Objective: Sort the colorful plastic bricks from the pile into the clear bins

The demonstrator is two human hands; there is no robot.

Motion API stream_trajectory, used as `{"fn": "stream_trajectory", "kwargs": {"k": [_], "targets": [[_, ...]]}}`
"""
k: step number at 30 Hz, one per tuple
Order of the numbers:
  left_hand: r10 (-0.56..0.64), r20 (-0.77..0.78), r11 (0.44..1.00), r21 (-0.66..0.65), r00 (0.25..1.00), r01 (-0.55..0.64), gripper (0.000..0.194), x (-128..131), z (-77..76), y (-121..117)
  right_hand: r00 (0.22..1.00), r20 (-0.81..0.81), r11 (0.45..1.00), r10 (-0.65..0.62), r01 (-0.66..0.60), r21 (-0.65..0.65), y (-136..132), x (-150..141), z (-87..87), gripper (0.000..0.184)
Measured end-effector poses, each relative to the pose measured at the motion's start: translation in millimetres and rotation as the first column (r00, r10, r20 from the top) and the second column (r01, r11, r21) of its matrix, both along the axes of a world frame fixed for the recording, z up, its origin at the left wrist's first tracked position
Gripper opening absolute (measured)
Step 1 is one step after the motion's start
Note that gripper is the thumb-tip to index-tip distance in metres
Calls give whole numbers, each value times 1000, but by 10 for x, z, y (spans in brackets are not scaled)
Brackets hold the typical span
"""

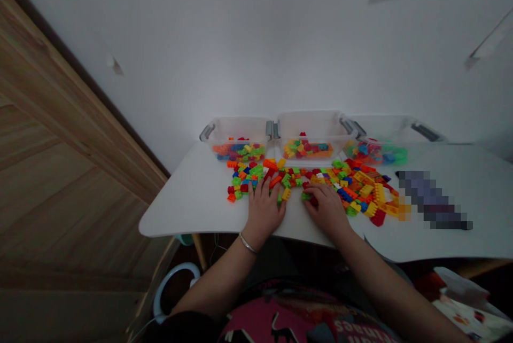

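Note:
Loose plastic building bricks [256, 172] in red, orange, yellow, green and blue lie in a wide heap on the white table [188, 199]. My left hand [265, 208] rests at the front of the heap, palm down, with its fingers apart over the bricks. By its thumb are a green brick [279, 200] and a yellow brick [286, 194]. My right hand [327, 208] is to the right, its fingers curled and closed at a green brick [306, 196]. A dark red brick [314, 201] shows under those fingers, which partly hide both.
Along the wall stand three clear boxes with bricks inside: a left box [240, 128], a middle box [310, 125] and a right box [385, 126]. A blurred-out dark object [433, 201] lies on the right of the table. Wooden furniture [80, 118] borders the left side.

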State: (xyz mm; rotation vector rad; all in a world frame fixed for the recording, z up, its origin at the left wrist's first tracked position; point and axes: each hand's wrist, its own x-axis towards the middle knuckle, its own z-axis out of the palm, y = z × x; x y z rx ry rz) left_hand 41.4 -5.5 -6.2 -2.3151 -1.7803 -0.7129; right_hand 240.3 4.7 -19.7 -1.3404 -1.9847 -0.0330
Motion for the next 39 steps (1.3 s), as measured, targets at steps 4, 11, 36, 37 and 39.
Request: {"fn": "stream_trajectory", "kwargs": {"k": [4,11,36,37,39], "targets": [[2,-2,1000,3,1000,-2,48,0,-10,10,994,-108,1000,-10,11,6,27,45,-5,19],[-12,7,1000,-5,1000,12,48,-2,-27,14,876,-458,979,-148,197,61,203,246,405,35],[-33,8,999,-8,999,33,46,-17,-23,22,927,-70,913,-368,347,-215,1651,309,1250,38],[-33,9,999,-10,999,33,46,-18,-19,20,929,-74,914,-362,339,-223,1664,318,1244,37],[-33,9,999,-10,999,33,46,-20,-14,17,936,-95,922,-339,310,-232,1693,340,1236,34]]}}
